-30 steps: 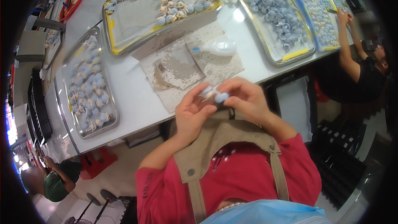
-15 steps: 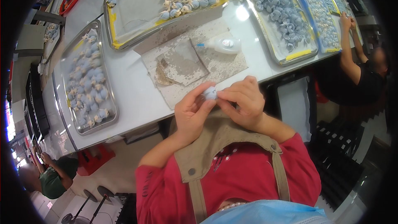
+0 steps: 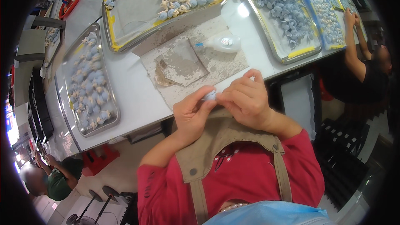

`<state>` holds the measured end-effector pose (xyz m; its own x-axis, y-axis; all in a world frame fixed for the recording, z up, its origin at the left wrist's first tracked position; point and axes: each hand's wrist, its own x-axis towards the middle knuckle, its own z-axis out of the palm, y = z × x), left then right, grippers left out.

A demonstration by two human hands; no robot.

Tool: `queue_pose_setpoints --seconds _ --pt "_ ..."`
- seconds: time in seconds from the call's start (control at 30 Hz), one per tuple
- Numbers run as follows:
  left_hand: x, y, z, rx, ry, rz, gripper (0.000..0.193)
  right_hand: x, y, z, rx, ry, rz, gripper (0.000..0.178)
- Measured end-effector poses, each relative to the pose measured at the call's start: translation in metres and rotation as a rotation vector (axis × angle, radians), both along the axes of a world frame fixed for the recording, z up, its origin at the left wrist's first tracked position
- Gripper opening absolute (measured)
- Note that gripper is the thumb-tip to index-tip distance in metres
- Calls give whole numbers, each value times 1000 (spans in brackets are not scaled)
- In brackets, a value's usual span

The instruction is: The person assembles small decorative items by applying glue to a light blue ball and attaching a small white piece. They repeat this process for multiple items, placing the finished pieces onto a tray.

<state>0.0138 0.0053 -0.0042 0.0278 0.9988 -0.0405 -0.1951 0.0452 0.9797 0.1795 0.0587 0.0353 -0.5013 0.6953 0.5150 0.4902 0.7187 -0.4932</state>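
Left hand (image 3: 191, 109): at the apron's (image 3: 208, 137) far end, left side; thumb and forefinger pinching. Right hand (image 3: 248, 103): far end, right side; fingers curled, fingertips near the left's. Forearms (image 3: 161, 151): bare, angled inward.

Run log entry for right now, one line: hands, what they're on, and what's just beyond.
left hand: pinching blue piece | right hand: touching same piece | beyond: bottle on its side, on stained card

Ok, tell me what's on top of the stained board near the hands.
On the stained board lie a smaller, darker piece and a whitish bottle on its side, blue tip pointing left. The surface beneath both is covered and cannot be seen.
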Motion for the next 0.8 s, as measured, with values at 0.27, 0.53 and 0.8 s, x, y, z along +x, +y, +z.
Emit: queue_pose_setpoints --seconds 0.27,0.53,0.8 --pt "2 1 -4 -43 -84 15 29 -2 4 -18 -35 77 26 17" --pt "2 2 4 -117 -262 24 35 -8 1 -18 37 129 4 24" --pt "-1 1 8 -94 -234 -17 35 -9 0 -13 -447 387 47 38"
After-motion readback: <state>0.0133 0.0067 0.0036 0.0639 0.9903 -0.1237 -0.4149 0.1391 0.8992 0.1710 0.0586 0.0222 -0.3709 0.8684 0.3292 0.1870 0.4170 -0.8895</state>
